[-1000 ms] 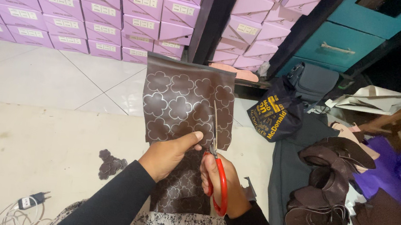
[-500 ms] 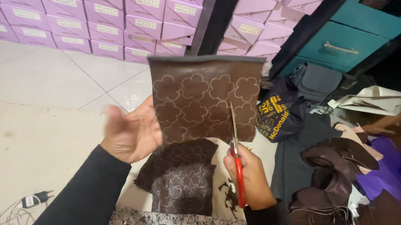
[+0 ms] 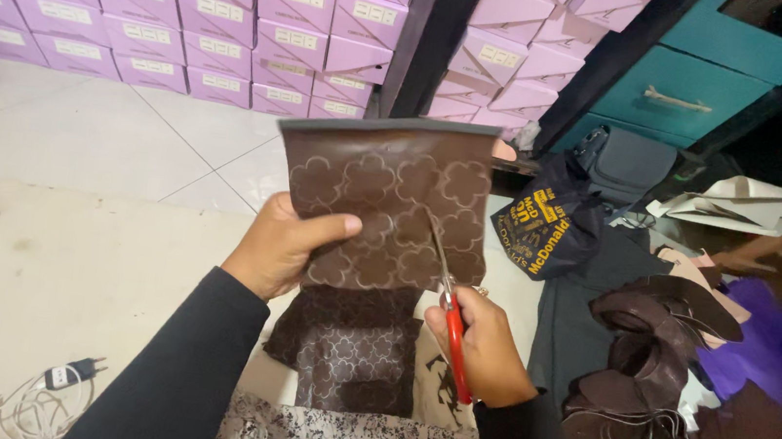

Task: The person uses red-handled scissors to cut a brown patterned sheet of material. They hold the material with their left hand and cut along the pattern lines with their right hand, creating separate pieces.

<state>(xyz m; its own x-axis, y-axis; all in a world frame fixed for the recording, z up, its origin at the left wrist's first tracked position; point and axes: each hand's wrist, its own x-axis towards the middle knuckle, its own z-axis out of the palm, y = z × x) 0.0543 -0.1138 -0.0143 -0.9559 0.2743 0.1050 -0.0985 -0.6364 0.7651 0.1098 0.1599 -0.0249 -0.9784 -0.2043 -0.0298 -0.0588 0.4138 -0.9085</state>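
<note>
Sheet: brown patterned leather sheet (image 3: 383,204), embossed quatrefoils, grey top edge, held upright.
Left hand (image 3: 282,246): grip clamped on sheet's left edge.
Right hand (image 3: 483,346): grip closed on red-handled scissors (image 3: 448,306), blades in sheet.

The left hand (image 3: 282,244) is reaching up from the lower left, its forearm in a black sleeve slanting up toward the middle of the view, the thumb stretching out to the right and pressing flat while the fingers are curling out of sight behind what it is pinching. The right hand (image 3: 485,343) is sitting lower and to the right, its black-sleeved forearm coming up from the bottom edge, with the knuckles facing the camera. Its grip is closing in a loose fist, the fingers bending inward.
</note>
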